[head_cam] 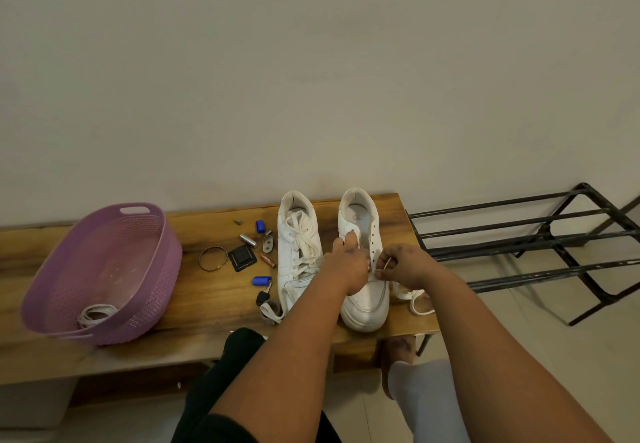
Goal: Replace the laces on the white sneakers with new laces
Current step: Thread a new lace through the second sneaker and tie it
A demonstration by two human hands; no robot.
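Right sneaker (363,290): stands on the wooden bench (214,290), toe toward the person; its upper eyelets are bare, so it is unlaced or nearly so
Lace at this shoe (415,299): white, trailing off the sneaker's right side onto the bench edge; whether it is the old one coming out or a new one going in cannot be told
Right hand (401,266): fingers curled, pinching a thin end of that lace just beside the lower eyelets
Left hand (346,262): rests on the sneaker's tongue area, fingers bent over the opening, steadying the shoe; a firm grip is not plainly shown
Left sneaker (299,255): just beside the other, fully laced with a white lace; it looks untouched
Purple basket (100,269): at the left end of the bench, a coiled white lace (97,313) lying in its near corner, probably a spare waiting
Progress: early, by my reading; one shoe is in hand at the eyelets, the other is not yet started
Left to do: finish this shoe, then strip and relace the second
Clutter: batteries, a bangle (212,259) and keys between basket and shoes
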